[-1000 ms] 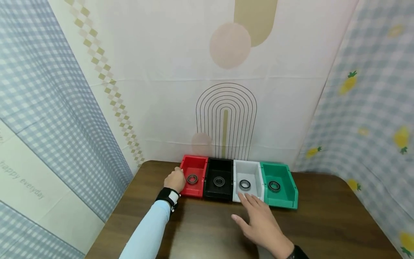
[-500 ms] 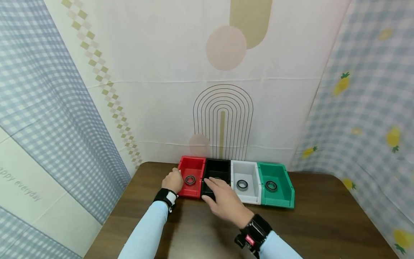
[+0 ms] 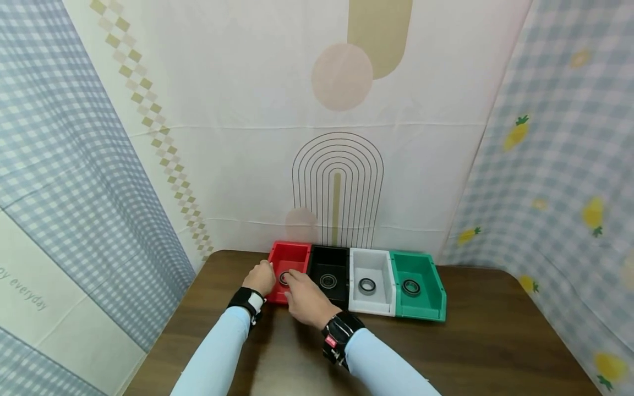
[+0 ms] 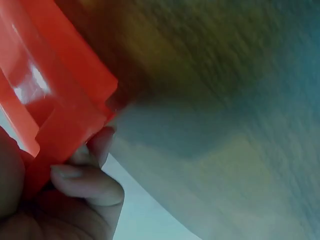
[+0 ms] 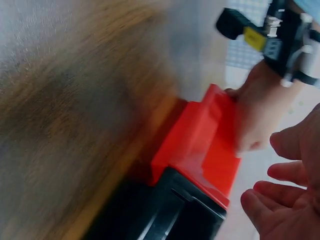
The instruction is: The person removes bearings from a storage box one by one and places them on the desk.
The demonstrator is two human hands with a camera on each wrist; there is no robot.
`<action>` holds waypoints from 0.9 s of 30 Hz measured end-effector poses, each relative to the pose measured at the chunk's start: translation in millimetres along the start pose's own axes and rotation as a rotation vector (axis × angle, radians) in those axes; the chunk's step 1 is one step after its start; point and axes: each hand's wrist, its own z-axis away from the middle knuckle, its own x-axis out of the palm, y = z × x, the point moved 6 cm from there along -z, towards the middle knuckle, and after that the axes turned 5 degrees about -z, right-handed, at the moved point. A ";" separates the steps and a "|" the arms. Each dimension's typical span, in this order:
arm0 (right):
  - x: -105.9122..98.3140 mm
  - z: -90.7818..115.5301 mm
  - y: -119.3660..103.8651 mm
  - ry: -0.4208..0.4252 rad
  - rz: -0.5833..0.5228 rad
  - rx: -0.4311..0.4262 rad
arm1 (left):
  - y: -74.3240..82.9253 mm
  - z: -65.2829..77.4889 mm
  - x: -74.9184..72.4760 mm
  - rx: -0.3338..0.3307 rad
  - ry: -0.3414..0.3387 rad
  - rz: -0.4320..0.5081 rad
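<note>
My left hand (image 3: pixel 260 278) grips the left wall of the red bin (image 3: pixel 289 252); the left wrist view shows curled fingers (image 4: pixel 87 185) around the bin's edge. Over the front of that bin reaches my right hand (image 3: pixel 311 302), its fingertips right at a ring-shaped bearing (image 3: pixel 280 278) and partly covering it. In the right wrist view the right fingers (image 5: pixel 280 192) are loosely bent and spread, with nothing between them. A similar bearing (image 3: pixel 334 281) lies in the black bin (image 3: pixel 329 257), just right of my right hand.
A white bin (image 3: pixel 366 261) and a green bin (image 3: pixel 413 266) continue the row to the right, with one bearing in each. The bins stand side by side on a brown wooden table (image 3: pixel 475 330), before a patterned cloth backdrop (image 3: pixel 247 181).
My right hand has moved left, from in front of the white bin, across the black bin, to the red bin. My left hand keeps its grip. The view has shifted slightly.
</note>
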 end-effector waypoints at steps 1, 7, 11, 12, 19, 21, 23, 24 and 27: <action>3.2 -2.9 0.4 -0.003 0.004 0.004 | -6.7 -8.7 8.8 0.002 -0.009 -0.005; 18.4 -15.1 4.7 -0.019 0.038 0.005 | -19.6 -27.1 27.2 0.005 -0.042 -0.010; 24.3 -21.9 2.1 0.017 0.079 -0.034 | -1.3 -1.2 0.6 0.001 -0.063 0.019; 25.6 -23.5 0.5 0.024 0.084 -0.044 | 0.4 2.7 -3.5 0.000 -0.063 0.028; 40.6 -30.4 -6.8 -0.012 0.196 -0.066 | -21.3 -20.6 22.3 0.025 -0.034 0.011; 45.7 -30.3 -9.1 -0.021 0.222 -0.074 | -31.6 -30.7 33.9 0.027 -0.020 0.011; 46.1 -28.4 -13.4 -0.026 0.239 -0.075 | -29.7 -28.2 31.7 0.025 -0.007 0.023; 47.8 -27.9 -13.2 -0.013 0.245 -0.082 | -23.9 -23.5 26.0 0.030 -0.005 0.027; 52.4 -27.5 -10.3 0.018 0.245 -0.076 | -9.0 -9.5 9.7 0.040 0.001 0.032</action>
